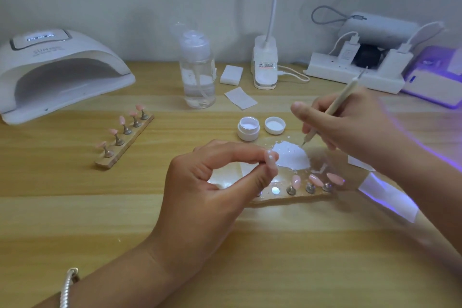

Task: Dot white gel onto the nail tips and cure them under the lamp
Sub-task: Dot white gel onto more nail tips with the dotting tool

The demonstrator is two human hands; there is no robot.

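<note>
While my left hand point(215, 182) pinches one nail tip point(271, 159) between thumb and forefinger, my right hand point(350, 127) grips the dotting pen point(333, 106) pencil-fashion, its point at the one o'clock edge of the white gel patch point(291, 159). Open gel jar point(248, 129): eleven o'clock of the patch. Holder point(282, 199) with three pink tips point(315, 180): six o'clock. Curing lamp point(57, 67): ten o'clock, well apart.

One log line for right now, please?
left hand: pinches nail tip | right hand: holds pen, point by white gel | step: dotting

Bare forearms, no sleeves; silver beaded bracelet point(68, 287) on left wrist.
</note>
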